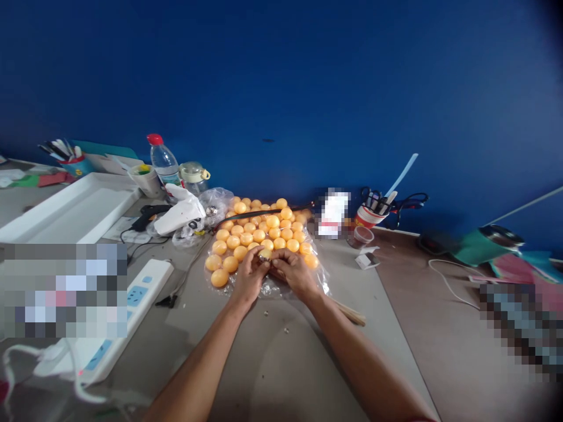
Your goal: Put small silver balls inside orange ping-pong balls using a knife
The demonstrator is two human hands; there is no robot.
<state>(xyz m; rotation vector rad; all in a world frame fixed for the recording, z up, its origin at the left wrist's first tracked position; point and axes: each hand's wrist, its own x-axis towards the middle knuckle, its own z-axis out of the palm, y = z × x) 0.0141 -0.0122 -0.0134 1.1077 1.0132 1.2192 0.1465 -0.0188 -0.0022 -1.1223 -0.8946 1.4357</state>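
My left hand [250, 276] and my right hand [294, 271] meet at the near edge of a spread of orange ping-pong balls [247, 238]. Between the fingertips is a small shiny metal piece [264, 258], its kind too small to make out. Both hands are closed in a pinch around it, and the fingers cover part of it. The balls lie on clear plastic wrapping [324, 281]. Something reddish-brown under my right fingers is mostly hidden. Two tiny shiny bits, one a metal bit [286, 330], lie on the grey table [246, 363] nearer to me.
To the left are a white power strip [149, 278], a white tray [92, 199], a glue gun [147, 217] and a red-capped bottle [163, 161]. A cup of tools [369, 217], a small clear tub [363, 237] and thin sticks [349, 312] are right. A blue wall [281, 88] stands behind.
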